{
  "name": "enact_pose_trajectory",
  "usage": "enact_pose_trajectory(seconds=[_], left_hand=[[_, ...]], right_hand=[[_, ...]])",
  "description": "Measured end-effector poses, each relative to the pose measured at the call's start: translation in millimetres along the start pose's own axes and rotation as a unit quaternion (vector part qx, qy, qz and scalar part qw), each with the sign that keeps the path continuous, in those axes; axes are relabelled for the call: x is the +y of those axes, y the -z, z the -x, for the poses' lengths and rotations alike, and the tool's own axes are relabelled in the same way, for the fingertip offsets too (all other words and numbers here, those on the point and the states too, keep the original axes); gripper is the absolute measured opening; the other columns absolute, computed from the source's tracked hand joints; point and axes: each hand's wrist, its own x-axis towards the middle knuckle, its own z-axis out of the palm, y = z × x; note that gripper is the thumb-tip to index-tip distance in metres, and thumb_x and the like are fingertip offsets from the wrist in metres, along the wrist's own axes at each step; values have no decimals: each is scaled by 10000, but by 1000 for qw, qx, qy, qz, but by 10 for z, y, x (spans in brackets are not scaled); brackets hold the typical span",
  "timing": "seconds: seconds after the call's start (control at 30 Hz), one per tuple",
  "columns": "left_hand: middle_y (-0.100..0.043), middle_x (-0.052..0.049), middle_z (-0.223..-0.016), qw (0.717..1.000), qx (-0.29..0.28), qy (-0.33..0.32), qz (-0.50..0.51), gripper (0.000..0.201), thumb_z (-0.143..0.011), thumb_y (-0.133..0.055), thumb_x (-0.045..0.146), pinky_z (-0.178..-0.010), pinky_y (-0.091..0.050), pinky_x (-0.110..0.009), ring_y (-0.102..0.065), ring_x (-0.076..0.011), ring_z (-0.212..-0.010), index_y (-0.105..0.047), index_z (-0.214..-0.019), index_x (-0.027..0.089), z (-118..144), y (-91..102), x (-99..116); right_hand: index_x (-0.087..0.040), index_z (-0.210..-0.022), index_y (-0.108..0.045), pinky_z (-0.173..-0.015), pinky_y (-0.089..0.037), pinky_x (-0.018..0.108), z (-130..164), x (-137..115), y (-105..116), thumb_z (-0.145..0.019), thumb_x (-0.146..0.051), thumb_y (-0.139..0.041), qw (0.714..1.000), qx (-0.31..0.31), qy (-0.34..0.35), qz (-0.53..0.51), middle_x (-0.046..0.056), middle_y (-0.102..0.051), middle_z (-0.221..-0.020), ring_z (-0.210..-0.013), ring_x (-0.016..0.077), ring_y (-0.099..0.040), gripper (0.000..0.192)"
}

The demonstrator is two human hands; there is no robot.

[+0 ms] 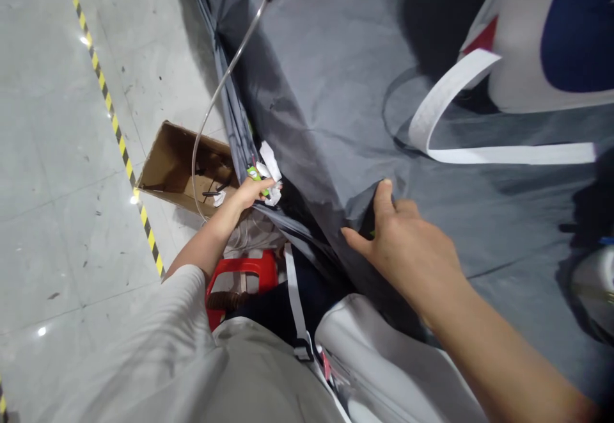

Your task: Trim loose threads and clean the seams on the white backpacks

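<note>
The left hand (pixel 250 191) was closed around a small green tool (pixel 254 173) and crumpled white paper scraps (pixel 269 168), held at the left edge of the grey fabric sheet (pixel 330 77), just right of an open cardboard box (pixel 185 168) on the floor. The right hand (pixel 407 244) lay nearer, fingers curled, thumb raised, pinching a fold of the same fabric. A white strap (pixel 460 148) looped across the fabric farther right, and a red stool (pixel 244 269) stood below
</note>
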Motion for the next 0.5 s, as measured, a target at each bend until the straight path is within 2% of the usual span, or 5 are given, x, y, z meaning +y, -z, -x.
enact_pose_trajectory(seconds=[0.1,0.2,0.37,0.5], left_hand=[[-782,-127,-955,995,-28,25,93,451,-725,-766,424,-580,-525,-271,-727,-202,-712,-685,-1060,134,124,89,74],[-787,-125,-968,986,-32,43,155,423,-726,-776,394,-617,-542,-280,-744,-222,-773,-696,-1052,136,168,148,113],[-790,-112,-942,972,-14,59,228,297,-806,-720,344,-631,-532,-269,-740,-223,-829,-704,-1021,138,173,183,128],[-782,-89,-930,961,17,48,271,221,-839,-692,275,-647,-529,-261,-731,-206,-832,-695,-1020,148,250,180,163]], right_hand=[[-32,-1576,-160,-667,-515,432,2,-17,24,-975,-555,-421,1000,-12,-5,1,276,-570,-1195,-863,358,-674,838],[-37,-1576,-168,-679,-519,441,11,-33,45,-976,-560,-411,1000,-9,-9,1,272,-573,-1197,-870,359,-674,832],[-45,-1579,-167,-683,-525,432,-6,-37,22,-969,-555,-437,1000,-15,-20,10,265,-575,-1198,-878,355,-681,839],[-45,-1566,-182,-641,-508,432,-21,-20,-13,-962,-550,-436,1000,3,-8,19,273,-577,-1187,-836,362,-679,827]])
